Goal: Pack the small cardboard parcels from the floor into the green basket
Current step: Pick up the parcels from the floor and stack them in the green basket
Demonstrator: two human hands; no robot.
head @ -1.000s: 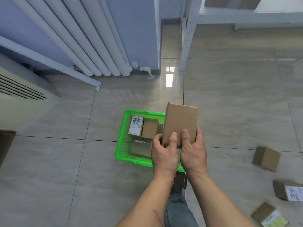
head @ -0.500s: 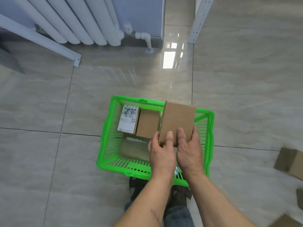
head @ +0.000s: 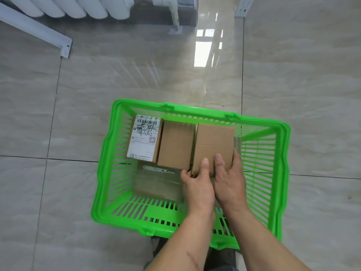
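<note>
While both hands grip the near end of a plain cardboard parcel (head: 214,145), thumbs on top, it sits inside the green basket (head: 105,153) on the tiled floor (head: 58,94). The left hand (head: 198,187) and right hand (head: 230,179) touch. Beside it stand a plain parcel (head: 175,144) and a labelled parcel (head: 143,138).

Glossy grey floor tiles (head: 117,85) below a white radiator (head: 78,6).
</note>
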